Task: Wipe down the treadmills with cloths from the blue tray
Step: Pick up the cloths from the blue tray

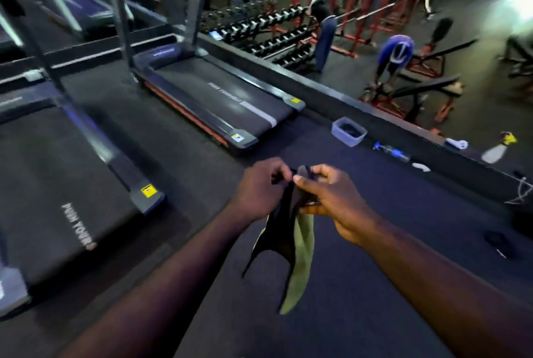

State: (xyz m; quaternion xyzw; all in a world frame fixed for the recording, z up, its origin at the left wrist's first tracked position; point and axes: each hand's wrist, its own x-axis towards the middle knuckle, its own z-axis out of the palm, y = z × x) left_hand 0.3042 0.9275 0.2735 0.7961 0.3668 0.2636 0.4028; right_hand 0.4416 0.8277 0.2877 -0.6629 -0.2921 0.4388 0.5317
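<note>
Both my hands hold cloths in front of me above the dark floor. My left hand [259, 187] pinches the top of a black cloth [281, 239] that hangs down. My right hand [326, 193] grips the top of a light green cloth [300, 268], which hangs beside and partly behind the black one. The blue tray [336, 129] stands on the floor ahead by a low ledge, with something dark inside. One treadmill [222, 98] lies ahead at centre and another treadmill [49, 184] is at my left.
A blue spray bottle [392, 152] lies on the floor right of the tray, and a second bottle with a yellow head [497, 150] stands further right. Beyond the ledge [331, 95] are dumbbell racks [274, 34], red frames, benches and two people. A dark object [499, 243] lies at right.
</note>
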